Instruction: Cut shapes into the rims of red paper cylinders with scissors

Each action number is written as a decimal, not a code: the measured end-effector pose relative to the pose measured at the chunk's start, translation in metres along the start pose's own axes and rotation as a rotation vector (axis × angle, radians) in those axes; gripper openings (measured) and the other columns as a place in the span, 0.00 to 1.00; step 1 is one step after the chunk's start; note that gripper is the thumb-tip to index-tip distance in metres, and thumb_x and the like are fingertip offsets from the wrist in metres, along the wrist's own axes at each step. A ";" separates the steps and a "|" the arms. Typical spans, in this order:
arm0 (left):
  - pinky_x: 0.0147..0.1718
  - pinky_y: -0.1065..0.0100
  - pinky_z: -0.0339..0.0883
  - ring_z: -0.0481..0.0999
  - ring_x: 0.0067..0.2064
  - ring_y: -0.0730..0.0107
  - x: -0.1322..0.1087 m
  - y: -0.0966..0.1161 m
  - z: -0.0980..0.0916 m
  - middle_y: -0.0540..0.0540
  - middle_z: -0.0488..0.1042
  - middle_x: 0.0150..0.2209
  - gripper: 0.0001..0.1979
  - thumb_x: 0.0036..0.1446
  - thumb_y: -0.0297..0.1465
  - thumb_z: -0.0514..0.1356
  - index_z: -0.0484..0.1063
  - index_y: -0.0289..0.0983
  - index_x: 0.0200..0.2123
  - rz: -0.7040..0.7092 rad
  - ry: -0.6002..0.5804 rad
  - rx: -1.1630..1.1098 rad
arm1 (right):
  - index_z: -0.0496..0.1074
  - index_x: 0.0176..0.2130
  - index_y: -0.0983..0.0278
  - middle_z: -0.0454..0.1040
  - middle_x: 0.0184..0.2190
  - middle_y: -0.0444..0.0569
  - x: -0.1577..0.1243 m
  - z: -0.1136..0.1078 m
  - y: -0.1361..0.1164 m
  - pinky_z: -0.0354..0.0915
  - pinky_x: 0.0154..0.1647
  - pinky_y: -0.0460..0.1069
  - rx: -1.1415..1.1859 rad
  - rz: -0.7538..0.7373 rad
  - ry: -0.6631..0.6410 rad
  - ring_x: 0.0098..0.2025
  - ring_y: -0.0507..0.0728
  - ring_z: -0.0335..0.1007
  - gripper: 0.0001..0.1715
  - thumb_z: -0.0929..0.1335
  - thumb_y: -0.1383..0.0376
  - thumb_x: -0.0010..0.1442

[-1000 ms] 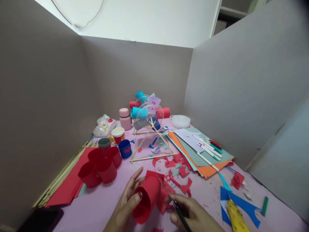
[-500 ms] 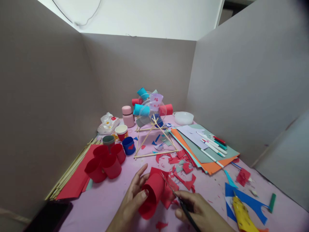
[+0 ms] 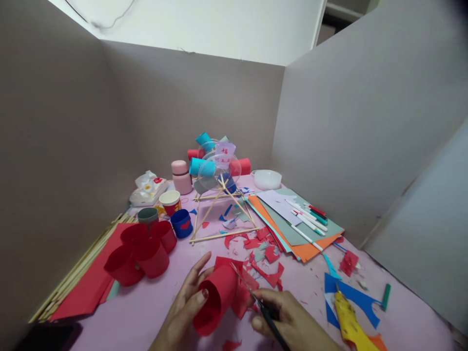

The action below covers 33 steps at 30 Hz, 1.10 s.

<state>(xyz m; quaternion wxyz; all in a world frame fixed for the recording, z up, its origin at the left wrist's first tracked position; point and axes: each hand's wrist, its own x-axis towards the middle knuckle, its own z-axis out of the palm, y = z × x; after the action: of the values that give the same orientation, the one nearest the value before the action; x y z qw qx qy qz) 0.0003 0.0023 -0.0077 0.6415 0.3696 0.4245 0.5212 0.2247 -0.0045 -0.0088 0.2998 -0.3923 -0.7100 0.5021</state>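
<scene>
A red paper tube [image 3: 224, 288] with a flat red flap lies in my left hand [image 3: 186, 302], its open end facing me. The thumb rests on the near rim and the fingers are behind it. My right hand [image 3: 285, 317] grips black-handled scissors [image 3: 268, 319], whose blades point up and left against the red paper at the tube's right side. Red paper scraps [image 3: 268, 273] lie just beyond and to the right of the scissors.
Red paper cups [image 3: 151, 257] stand at left. Behind is a stick frame [image 3: 223, 236] bearing a wheel of coloured tubes. Coloured sheets [image 3: 318, 248] with markers lie right; a yellow glue gun [image 3: 347, 317] lies near right. A pink bottle [image 3: 182, 178] stands at the back.
The whole view has shifted, so the table items appear farther left. Both hands still hold the red tube and the scissors in nearly the same pose.
</scene>
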 end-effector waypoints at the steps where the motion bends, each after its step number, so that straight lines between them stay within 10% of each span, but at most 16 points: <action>1: 0.51 0.53 0.62 0.69 0.55 0.42 -0.003 0.002 0.004 0.40 0.74 0.53 0.38 0.42 0.45 0.66 0.62 0.45 0.58 -0.001 0.013 -0.013 | 0.70 0.33 0.64 0.56 0.22 0.39 0.000 0.000 0.001 0.49 0.24 0.44 0.017 0.005 0.011 0.24 0.50 0.49 0.14 0.68 0.55 0.55; 18: 0.43 0.63 0.69 0.78 0.45 0.53 -0.009 0.006 0.012 0.42 0.78 0.48 0.32 0.47 0.40 0.66 0.64 0.43 0.56 0.029 -0.016 -0.110 | 0.69 0.40 0.63 0.60 0.26 0.40 0.000 0.006 0.005 0.52 0.28 0.45 -0.030 0.088 0.033 0.27 0.52 0.51 0.15 0.68 0.59 0.52; 25: 0.39 0.64 0.71 0.80 0.40 0.53 -0.005 0.007 0.011 0.43 0.81 0.41 0.33 0.41 0.41 0.69 0.69 0.44 0.53 0.057 -0.090 -0.123 | 0.67 0.41 0.62 0.59 0.27 0.40 -0.001 -0.001 -0.014 0.51 0.26 0.44 0.267 0.046 -0.126 0.26 0.50 0.50 0.28 0.67 0.42 0.53; 33: 0.44 0.63 0.70 0.75 0.51 0.50 -0.016 0.016 0.025 0.44 0.78 0.49 0.32 0.44 0.40 0.66 0.67 0.45 0.55 0.039 0.134 -0.151 | 0.65 0.42 0.64 0.59 0.27 0.41 -0.002 -0.003 -0.022 0.53 0.26 0.44 0.350 0.091 -0.152 0.26 0.49 0.53 0.35 0.65 0.38 0.51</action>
<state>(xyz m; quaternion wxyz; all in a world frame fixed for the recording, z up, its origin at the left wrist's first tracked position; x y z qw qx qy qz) 0.0164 -0.0115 0.0185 0.6272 0.2928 0.4187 0.5878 0.2223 -0.0094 0.0132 0.2860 -0.3268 -0.6139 0.6593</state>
